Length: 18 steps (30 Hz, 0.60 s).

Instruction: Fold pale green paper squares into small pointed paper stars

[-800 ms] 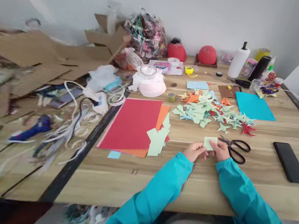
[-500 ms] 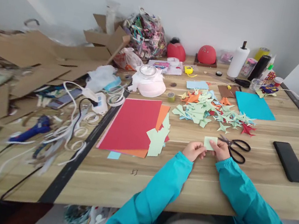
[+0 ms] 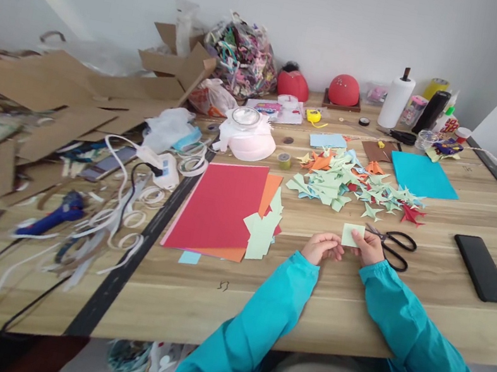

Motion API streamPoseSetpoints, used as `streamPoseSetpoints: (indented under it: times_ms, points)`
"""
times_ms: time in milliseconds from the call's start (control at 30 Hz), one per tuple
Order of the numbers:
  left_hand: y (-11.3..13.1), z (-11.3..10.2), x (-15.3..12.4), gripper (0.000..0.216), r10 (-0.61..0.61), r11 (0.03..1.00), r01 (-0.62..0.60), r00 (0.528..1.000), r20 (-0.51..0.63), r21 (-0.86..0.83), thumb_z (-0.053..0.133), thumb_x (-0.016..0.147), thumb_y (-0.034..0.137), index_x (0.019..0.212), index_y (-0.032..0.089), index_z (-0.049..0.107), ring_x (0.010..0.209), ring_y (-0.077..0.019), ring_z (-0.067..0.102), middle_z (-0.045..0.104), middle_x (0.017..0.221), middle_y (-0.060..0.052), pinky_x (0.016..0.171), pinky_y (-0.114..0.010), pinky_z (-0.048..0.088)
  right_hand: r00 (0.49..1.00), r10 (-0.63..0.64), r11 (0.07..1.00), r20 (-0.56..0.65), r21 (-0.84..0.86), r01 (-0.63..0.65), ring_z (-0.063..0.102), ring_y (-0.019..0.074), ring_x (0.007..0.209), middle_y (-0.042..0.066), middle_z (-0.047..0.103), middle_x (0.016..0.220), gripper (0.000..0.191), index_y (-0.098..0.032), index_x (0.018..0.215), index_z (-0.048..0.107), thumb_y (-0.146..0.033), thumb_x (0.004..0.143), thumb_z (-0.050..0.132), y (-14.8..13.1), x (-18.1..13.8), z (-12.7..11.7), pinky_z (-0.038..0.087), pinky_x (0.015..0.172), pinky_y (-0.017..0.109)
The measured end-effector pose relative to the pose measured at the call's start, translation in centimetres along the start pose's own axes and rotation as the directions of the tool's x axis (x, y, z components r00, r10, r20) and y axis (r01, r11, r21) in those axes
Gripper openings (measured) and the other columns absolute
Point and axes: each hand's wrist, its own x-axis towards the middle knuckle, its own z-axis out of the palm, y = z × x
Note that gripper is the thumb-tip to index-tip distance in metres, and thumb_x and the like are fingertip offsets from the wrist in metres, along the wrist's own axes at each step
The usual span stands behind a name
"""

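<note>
Between thumb and fingers, my right hand [image 3: 371, 248] pinches a small pale green square of paper [image 3: 352, 234] above the table. My left hand [image 3: 323, 248] is just left of the paper, its fingers loosely stretched toward it; it seems to hold nothing. Black-handled scissors [image 3: 396, 249] lie right beside my right hand, with the blades partly hidden by it. Beyond my hands spreads a pile of folded paper pieces [image 3: 334, 178], mostly pale green with some orange, blue and red. Pale green paper strips [image 3: 262, 234] rest to the left.
Red and orange paper sheets [image 3: 223, 207] lie left of my hands. A black phone [image 3: 482, 269] is on the right, a turquoise sheet [image 3: 424, 176] behind. Cables, a blue glue gun [image 3: 53, 216] and cardboard [image 3: 78, 85] clutter the left side. A white bottle-shaped roll [image 3: 396, 102] stands at the back.
The paper square has shifted slightly right and up in my right hand. My left fingers have come away from its left edge.
</note>
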Motion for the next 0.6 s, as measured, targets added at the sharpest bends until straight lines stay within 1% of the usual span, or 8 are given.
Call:
streamPoseSetpoints:
  times_ms: [67, 167, 267, 433, 500, 600]
  points:
    - [-0.1, 0.1, 0.0, 0.037, -0.002, 1.000, 0.002, 1.000, -0.005, 0.011, 0.070, 0.056, 0.041, 0.072, 0.011, 0.056, 0.047, -0.0125, 0.056, 0.061, 0.057, -0.003, 0.049, -0.026, 0.043, 1.000, -0.003, 1.000, 0.008, -0.030, 0.003, 0.038, 0.0074, 0.032, -0.003, 0.045, 0.033, 0.043, -0.015, 0.049, 0.055, -0.052, 0.070, 0.063, -0.3, -0.1, 0.1, 0.027, 0.036, 0.023]
    - [0.0, 0.6, -0.2, 0.036, 0.034, 0.993, -0.034, 0.999, -0.002, 0.111, 0.070, 0.059, 0.043, 0.066, 0.010, 0.057, 0.047, -0.0108, 0.055, 0.060, 0.059, -0.003, 0.050, -0.025, 0.043, 0.999, 0.004, 0.998, 0.037, -0.066, -0.002, 0.038, 0.0072, 0.032, -0.002, 0.048, 0.036, 0.045, -0.015, 0.048, 0.055, -0.054, 0.069, 0.062, -0.9, -0.3, 0.4, 0.027, 0.036, 0.023]
    - [0.2, 1.0, -0.4, 0.036, 0.096, 0.977, -0.083, 0.994, -0.053, 0.196, 0.071, 0.058, 0.043, 0.062, 0.011, 0.057, 0.046, -0.0094, 0.053, 0.059, 0.056, -0.002, 0.048, -0.024, 0.042, 0.998, 0.014, 0.995, 0.061, -0.101, -0.008, 0.039, 0.0077, 0.033, -0.002, 0.048, 0.037, 0.045, -0.015, 0.048, 0.055, -0.055, 0.066, 0.063, -1.7, -0.5, 0.7, 0.029, 0.036, 0.023]
    - [0.6, 0.8, -0.3, 0.036, 0.165, 0.974, -0.134, 0.973, -0.163, 0.184, 0.070, 0.057, 0.045, 0.063, 0.012, 0.057, 0.043, -0.0085, 0.050, 0.057, 0.054, 0.000, 0.044, -0.023, 0.041, 0.993, 0.008, 0.993, 0.114, -0.115, 0.005, 0.040, 0.0079, 0.035, -0.001, 0.053, 0.043, 0.041, -0.015, 0.054, 0.060, -0.054, 0.060, 0.069, -1.9, -0.6, 1.1, 0.031, 0.035, 0.023]
    - [0.7, 0.6, -0.2, 0.035, 0.196, 0.970, -0.162, 0.963, -0.184, 0.182, 0.070, 0.057, 0.044, 0.063, 0.013, 0.057, 0.043, -0.0085, 0.051, 0.057, 0.053, 0.001, 0.044, -0.022, 0.041, 0.989, 0.016, 0.989, 0.145, -0.147, 0.005, 0.041, 0.0081, 0.034, -0.001, 0.053, 0.042, 0.040, -0.014, 0.054, 0.060, -0.053, 0.060, 0.069, -1.6, -0.7, 1.1, 0.031, 0.035, 0.023]
    - [0.9, 0.5, -0.2, 0.033, 0.218, 0.966, -0.184, 0.957, -0.190, 0.183, 0.070, 0.057, 0.042, 0.063, 0.013, 0.057, 0.043, -0.0089, 0.051, 0.057, 0.051, 0.001, 0.045, -0.023, 0.041, 0.982, 0.027, 0.980, 0.188, -0.200, 0.011, 0.042, 0.0088, 0.035, 0.000, 0.052, 0.038, 0.042, -0.014, 0.047, 0.057, -0.051, 0.062, 0.069, -1.4, -0.9, 0.9, 0.031, 0.037, 0.023]
